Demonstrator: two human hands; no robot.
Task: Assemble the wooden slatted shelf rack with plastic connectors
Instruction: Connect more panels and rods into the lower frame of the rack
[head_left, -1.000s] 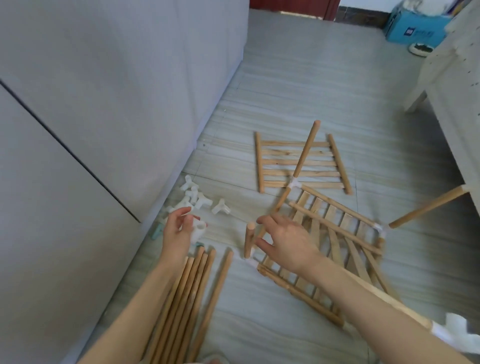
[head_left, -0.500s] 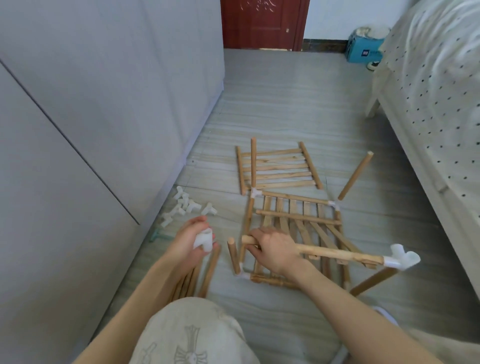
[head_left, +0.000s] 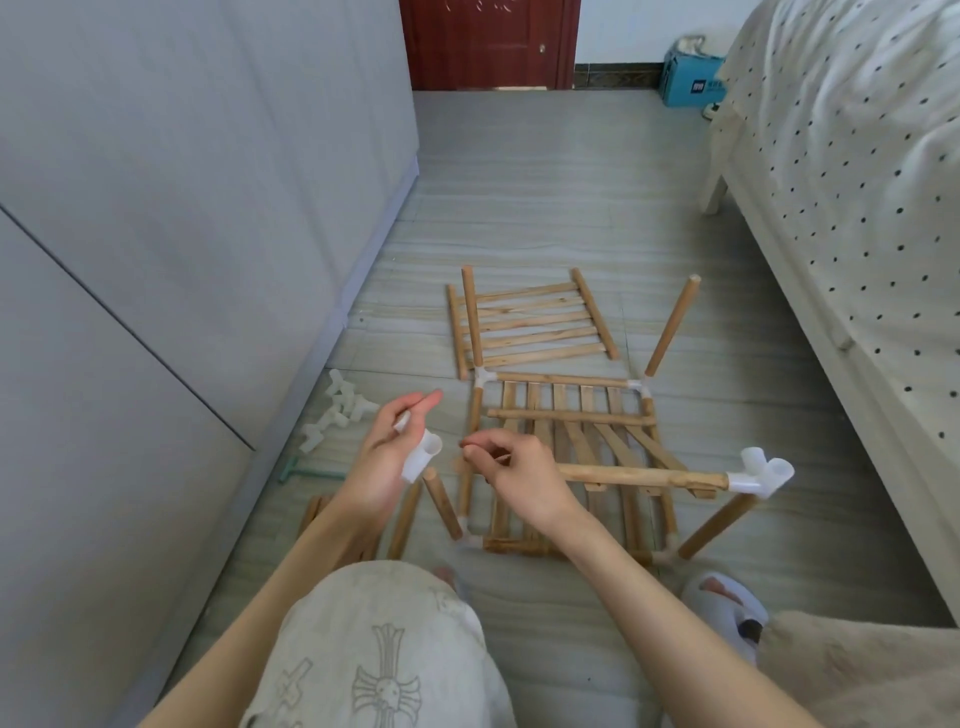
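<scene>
A partly built wooden rack (head_left: 566, 431) lies on the floor, its slatted panel framed by dowels joined with white plastic connectors. My right hand (head_left: 514, 473) grips the left end of a horizontal dowel (head_left: 644, 475), which carries a white connector (head_left: 763, 473) at its right end. Just left of it, my left hand (head_left: 389, 457) holds a loose white connector (head_left: 423, 454) close to that dowel's end. A second slatted panel (head_left: 530, 325) lies farther away. Upright posts stick out at the rack's corners (head_left: 672, 325).
Spare white connectors (head_left: 340, 413) sit by the grey cabinet (head_left: 182, 260) on the left. Loose dowels (head_left: 402, 519) lie under my left arm. A dotted bed (head_left: 857, 218) runs along the right. My knee (head_left: 374, 649) and slippered foot (head_left: 724, 605) are in front.
My left hand has lifted the white connector from the pile toward the rack. My right hand has taken hold of the horizontal dowel and raised it. The camera has tilted up.
</scene>
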